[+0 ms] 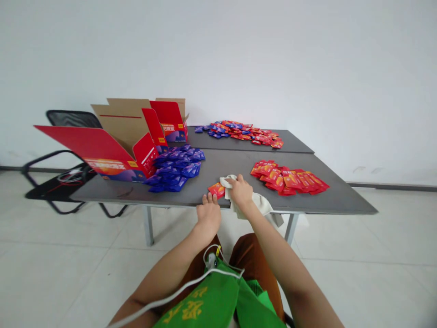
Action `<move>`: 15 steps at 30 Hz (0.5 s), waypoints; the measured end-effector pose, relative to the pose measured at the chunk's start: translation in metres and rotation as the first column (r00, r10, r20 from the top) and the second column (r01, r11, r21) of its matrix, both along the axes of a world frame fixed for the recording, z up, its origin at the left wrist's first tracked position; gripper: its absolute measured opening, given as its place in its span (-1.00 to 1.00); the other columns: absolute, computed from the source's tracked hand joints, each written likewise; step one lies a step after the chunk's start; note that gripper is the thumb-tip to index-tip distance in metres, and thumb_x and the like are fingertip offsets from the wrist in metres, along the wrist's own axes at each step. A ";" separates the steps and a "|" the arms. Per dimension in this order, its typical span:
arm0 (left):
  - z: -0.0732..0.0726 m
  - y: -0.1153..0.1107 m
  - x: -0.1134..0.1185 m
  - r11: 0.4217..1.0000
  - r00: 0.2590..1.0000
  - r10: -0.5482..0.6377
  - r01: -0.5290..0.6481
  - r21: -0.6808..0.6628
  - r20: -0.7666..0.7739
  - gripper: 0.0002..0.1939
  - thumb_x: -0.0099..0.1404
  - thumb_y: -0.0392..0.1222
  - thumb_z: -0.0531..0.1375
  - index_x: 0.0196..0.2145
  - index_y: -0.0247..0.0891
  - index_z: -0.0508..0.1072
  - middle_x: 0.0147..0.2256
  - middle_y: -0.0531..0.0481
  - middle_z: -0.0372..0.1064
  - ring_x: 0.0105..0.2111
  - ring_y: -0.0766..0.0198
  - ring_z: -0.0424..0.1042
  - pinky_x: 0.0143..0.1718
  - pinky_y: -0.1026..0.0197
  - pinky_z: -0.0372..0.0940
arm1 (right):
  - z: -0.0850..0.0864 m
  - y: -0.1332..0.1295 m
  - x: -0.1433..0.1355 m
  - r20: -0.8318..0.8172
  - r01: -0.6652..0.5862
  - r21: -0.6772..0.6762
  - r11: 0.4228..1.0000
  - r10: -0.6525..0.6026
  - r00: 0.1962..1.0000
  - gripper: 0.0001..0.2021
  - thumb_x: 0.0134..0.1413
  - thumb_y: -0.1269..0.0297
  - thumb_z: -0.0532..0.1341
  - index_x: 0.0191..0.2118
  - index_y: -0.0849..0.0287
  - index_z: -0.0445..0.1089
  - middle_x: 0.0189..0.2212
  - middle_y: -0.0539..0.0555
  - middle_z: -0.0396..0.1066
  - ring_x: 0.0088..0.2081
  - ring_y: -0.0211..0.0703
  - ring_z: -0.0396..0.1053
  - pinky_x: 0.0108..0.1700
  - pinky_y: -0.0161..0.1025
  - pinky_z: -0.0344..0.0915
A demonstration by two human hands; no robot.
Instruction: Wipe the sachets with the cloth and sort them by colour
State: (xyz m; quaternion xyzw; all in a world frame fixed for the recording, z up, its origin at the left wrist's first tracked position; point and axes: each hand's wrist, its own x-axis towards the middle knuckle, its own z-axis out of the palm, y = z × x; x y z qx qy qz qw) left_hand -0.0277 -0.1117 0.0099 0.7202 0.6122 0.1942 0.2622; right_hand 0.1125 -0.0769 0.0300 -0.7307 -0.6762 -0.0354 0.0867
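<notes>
Left hand [209,214] at the front edge of the tabletop [227,161], about mid-length; its fingertips rested on the near side of a lone red packet [215,189], which lay flat just inside that edge; could not tell whether the thumb pinched from below; right hand [241,193] just beside it, its grip closed on a pale cloth [261,204], one end by the packet's right side, the rest draped over the front edge.

As judged, the work called for steady left fingertips, the packet kept flat, and light, even strokes with a folded part of the cloth; the loose tail seemed better gathered in, since it could catch on the edge or drag the packet off.

Surface matte dark grey; red packets [290,177] overlapped in a row toward the front right corner; blue packets [177,168] heaped left of the middle, against an open red carton [118,168] near the front left corner; a black chair [61,184] stood off the left end, on pale floor tiles [68,259].

Farther back, past a seam, a mixed heap [242,132] of red and blue lay near the back edge; another carton [174,125] stood at the back left; plain white wall [239,54] behind.
</notes>
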 end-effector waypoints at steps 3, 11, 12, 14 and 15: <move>0.013 0.001 -0.007 0.997 0.991 -0.033 0.024 -0.070 -0.130 -0.40 0.23 -0.42 -0.05 0.21 -0.17 0.27 0.29 -0.28 -0.01 0.28 -0.24 -0.12 0.15 -0.36 -0.05 | 0.003 0.004 0.004 0.014 0.067 -0.037 0.997 -0.066 0.998 -0.54 0.29 0.36 -0.07 0.21 -0.21 0.20 -0.03 0.14 0.18 -0.12 -0.13 0.32 -0.16 -0.27 0.26; 0.035 0.001 -0.025 0.971 0.792 -0.227 0.230 -0.068 -0.566 -0.38 0.30 -0.38 -0.15 0.23 0.04 0.23 0.30 0.03 0.02 0.15 -0.13 0.11 -0.13 -0.17 0.30 | -0.001 -0.010 -0.017 0.063 -0.349 -0.030 0.937 0.350 0.934 -0.61 0.33 0.20 -0.07 0.17 -0.29 0.23 0.00 0.12 0.16 -0.07 -0.06 0.26 -0.13 -0.21 0.28; 0.037 0.003 -0.025 0.970 0.781 -0.232 0.231 -0.077 -0.579 -0.39 0.30 -0.38 -0.14 0.23 0.03 0.23 0.30 0.01 0.03 0.14 -0.13 0.14 -0.14 -0.14 0.31 | -0.003 -0.009 -0.015 0.059 -0.297 -0.022 0.955 0.298 0.953 -0.61 0.33 0.21 -0.07 0.18 -0.30 0.22 -0.01 0.12 0.17 -0.08 -0.06 0.27 -0.15 -0.21 0.28; 0.041 0.007 -0.024 0.968 0.771 -0.241 0.236 -0.087 -0.589 -0.39 0.30 -0.38 -0.13 0.23 0.00 0.24 0.29 -0.05 0.05 0.10 -0.14 0.19 -0.16 -0.12 0.30 | -0.003 -0.002 -0.008 0.055 -0.141 -0.017 0.990 0.142 0.988 -0.59 0.33 0.25 -0.09 0.19 -0.28 0.20 -0.02 0.13 0.18 -0.11 -0.08 0.28 -0.18 -0.23 0.28; 0.044 0.009 -0.022 0.965 0.766 -0.253 0.248 -0.091 -0.591 -0.40 0.29 -0.39 -0.12 0.22 -0.03 0.26 0.26 -0.10 0.10 0.08 -0.14 0.22 -0.16 -0.12 0.30 | -0.002 0.002 -0.004 0.062 -0.063 -0.020 0.998 0.064 0.996 -0.58 0.33 0.28 -0.10 0.19 -0.26 0.21 -0.02 0.14 0.18 -0.12 -0.08 0.28 -0.20 -0.23 0.28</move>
